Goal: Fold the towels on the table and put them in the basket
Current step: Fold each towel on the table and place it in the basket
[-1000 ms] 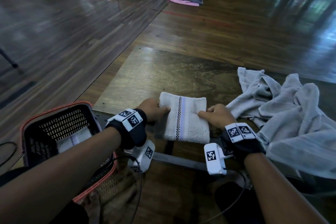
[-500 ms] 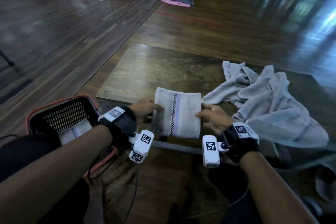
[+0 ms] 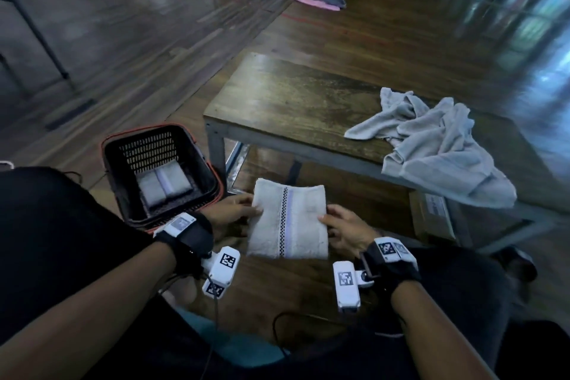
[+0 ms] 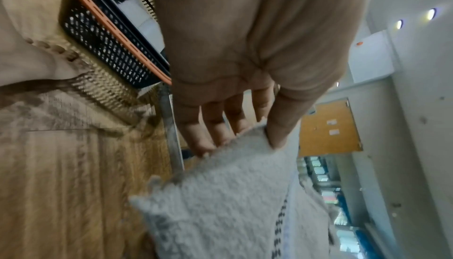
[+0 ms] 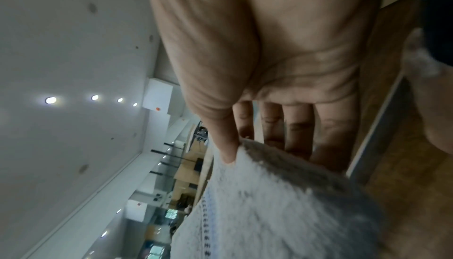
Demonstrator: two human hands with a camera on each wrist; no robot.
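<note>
A folded white towel (image 3: pixel 288 219) with a checked and lilac stripe hangs in the air in front of the table, held flat between both hands. My left hand (image 3: pixel 234 213) pinches its left edge, thumb on top and fingers beneath, as the left wrist view shows on the towel (image 4: pixel 220 195). My right hand (image 3: pixel 342 227) pinches the right edge of the towel (image 5: pixel 269 205) the same way. The black basket (image 3: pixel 123 170) with an orange rim stands on the floor to the left, with a folded towel (image 3: pixel 165 182) lying inside it.
A low wooden table (image 3: pixel 293 102) stands ahead. A crumpled grey towel pile (image 3: pixel 431 145) lies on its right part and droops over the near edge. A cardboard box (image 3: pixel 431 213) sits under the table at right. Cables trail by my legs.
Both hands have lifted the folded towel off the table and drawn it toward me and lower, in front of the table edge. The basket's inside has come into view.
</note>
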